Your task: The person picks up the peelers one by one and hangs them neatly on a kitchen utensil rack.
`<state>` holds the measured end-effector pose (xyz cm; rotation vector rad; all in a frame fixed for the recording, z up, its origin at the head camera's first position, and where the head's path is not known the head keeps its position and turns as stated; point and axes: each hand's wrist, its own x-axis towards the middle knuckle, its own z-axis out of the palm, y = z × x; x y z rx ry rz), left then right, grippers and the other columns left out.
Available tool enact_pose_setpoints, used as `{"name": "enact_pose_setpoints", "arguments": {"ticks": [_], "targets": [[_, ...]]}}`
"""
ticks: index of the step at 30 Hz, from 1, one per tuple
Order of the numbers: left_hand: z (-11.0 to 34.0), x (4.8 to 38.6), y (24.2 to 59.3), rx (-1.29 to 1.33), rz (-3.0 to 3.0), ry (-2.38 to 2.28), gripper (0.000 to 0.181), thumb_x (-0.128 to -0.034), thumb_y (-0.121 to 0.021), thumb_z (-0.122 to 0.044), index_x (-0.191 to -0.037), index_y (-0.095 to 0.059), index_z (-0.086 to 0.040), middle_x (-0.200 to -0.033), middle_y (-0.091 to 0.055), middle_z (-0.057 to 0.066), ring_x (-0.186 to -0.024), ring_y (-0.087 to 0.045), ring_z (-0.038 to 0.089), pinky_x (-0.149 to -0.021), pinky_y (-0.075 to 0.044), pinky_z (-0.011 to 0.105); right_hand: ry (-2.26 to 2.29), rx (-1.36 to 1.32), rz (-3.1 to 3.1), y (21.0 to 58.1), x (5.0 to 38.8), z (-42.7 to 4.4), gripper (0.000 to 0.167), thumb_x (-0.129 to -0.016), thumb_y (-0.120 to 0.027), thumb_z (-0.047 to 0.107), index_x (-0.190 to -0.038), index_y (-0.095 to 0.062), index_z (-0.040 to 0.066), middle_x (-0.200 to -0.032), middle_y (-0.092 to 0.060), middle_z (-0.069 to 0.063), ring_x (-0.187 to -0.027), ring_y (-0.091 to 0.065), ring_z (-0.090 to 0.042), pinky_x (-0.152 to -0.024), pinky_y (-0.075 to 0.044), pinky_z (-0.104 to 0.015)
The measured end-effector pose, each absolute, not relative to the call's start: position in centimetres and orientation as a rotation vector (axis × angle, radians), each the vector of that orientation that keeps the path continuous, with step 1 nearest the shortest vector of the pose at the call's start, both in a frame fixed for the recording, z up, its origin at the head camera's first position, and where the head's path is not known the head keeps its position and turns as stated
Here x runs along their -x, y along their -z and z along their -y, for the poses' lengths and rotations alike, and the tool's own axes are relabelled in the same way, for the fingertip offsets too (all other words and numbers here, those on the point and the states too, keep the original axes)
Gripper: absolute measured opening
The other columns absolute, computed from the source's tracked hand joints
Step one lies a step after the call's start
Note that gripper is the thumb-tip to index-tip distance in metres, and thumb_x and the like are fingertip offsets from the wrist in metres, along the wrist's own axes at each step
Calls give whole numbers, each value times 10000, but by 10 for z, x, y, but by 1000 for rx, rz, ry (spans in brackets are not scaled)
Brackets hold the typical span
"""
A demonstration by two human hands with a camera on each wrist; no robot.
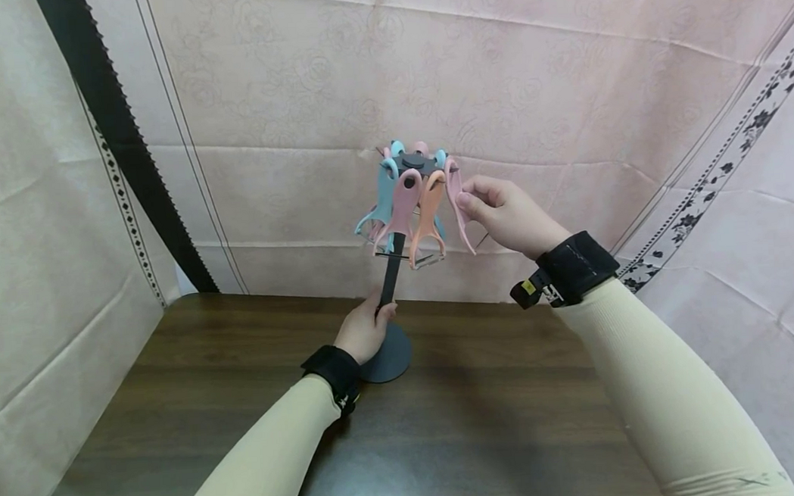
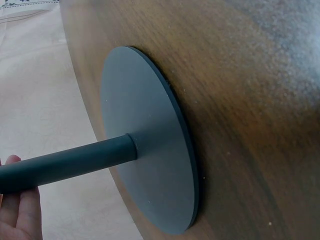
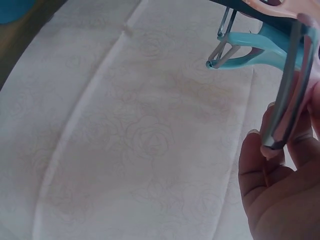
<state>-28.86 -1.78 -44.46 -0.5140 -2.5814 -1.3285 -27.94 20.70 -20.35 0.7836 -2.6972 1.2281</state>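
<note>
A dark grey stand with a round base [image 1: 390,358] carries several Y-shaped peelers on its top. My left hand [image 1: 364,330] grips the stand's pole [image 1: 390,275] low down; in the left wrist view the fingers [image 2: 29,215] curl around it. On the rack's right side, my right hand [image 1: 507,215] pinches a pink peeler [image 1: 456,199] between thumb and fingers. Its top is close to the rack, but I cannot tell whether it still touches the hook. In the right wrist view its blade end [image 3: 286,95] faces the camera, with a blue peeler [image 3: 260,42] behind it.
An orange peeler [image 1: 429,216], another pink peeler [image 1: 404,202] and a blue peeler [image 1: 385,196] hang at the front of the rack. The stand rests on a brown wooden table [image 1: 483,425] near its back edge. Pale patterned cloth [image 1: 305,79] hangs behind and at both sides.
</note>
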Motion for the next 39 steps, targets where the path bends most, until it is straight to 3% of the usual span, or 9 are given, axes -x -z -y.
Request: {"name": "enact_pose_setpoints", "arguments": {"ticks": [10,17,25,33,39], "targets": [[17,289,444,501,2590,1322,239,-1041,-449,-320,-1076,-566,-114,-995,-679,49,-911,-638,207,-792,-496,401,-1209,-772,2710,211,286,-206,248,-1032,-477,265,-1065,-615,61,-982,-625,-87,-1043,-563,-158,-957,-427,-411],[16,287,443,495,2583,1321,235,-1038,-458,-324,-1056,-577,-122,-994,-682,51,-915,-643,217,-789,-496,404,-1181,-739,2719,213,288,-207,280,-1029,-479,303,-1083,-630,73,-1014,-632,-81,-980,-535,-213,-860,-416,-413],[17,288,445,480,2584,1323,231,-1036,-466,-322,-1047,-580,-121,-982,-685,43,-901,-643,213,-779,-494,403,-1196,-718,2701,215,287,-202,279,-1025,-486,308,-1047,-639,76,-852,-530,-150,-809,-484,-272,-707,-383,-365],[17,288,445,463,2601,1348,238,-1035,-462,-336,-1057,-576,-128,-1003,-686,42,-935,-644,214,-803,-494,406,-1221,-715,2707,216,289,-196,280,-1028,-484,305,-996,-619,62,-805,-508,-207,-788,-458,-342,-687,-331,-354],[16,288,444,462,2594,1345,223,-1035,-464,-327,-1042,-575,-134,-996,-685,38,-918,-642,203,-784,-494,397,-1323,-640,2657,219,289,-194,315,-1001,-534,349,-1052,-645,58,-873,-565,-135,-862,-499,-301,-746,-384,-360]]}}
